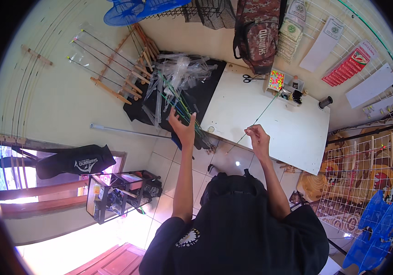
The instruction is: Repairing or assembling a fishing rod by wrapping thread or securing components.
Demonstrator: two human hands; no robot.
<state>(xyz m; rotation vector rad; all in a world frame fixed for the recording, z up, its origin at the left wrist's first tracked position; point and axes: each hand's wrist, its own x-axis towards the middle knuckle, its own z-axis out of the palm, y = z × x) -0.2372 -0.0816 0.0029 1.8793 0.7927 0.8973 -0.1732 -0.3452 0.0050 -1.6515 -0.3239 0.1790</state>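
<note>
From afar I watch the right hand (259, 137) pinch a slim green rod (268, 107) above the white desk (231, 103), right of centre, the left hand (185, 132) spread, unclenched, beside bundled rods (183, 106); the single rod looks light, bendy and snappable, best held near its lower end.

A camouflage bag (257, 36) and red packets (347, 68) hang on the wall (210, 42).

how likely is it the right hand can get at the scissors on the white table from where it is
Probably yes: mostly bare white table seems to lie between the right hand and the scissors, though it holds a thin green rod.
</note>
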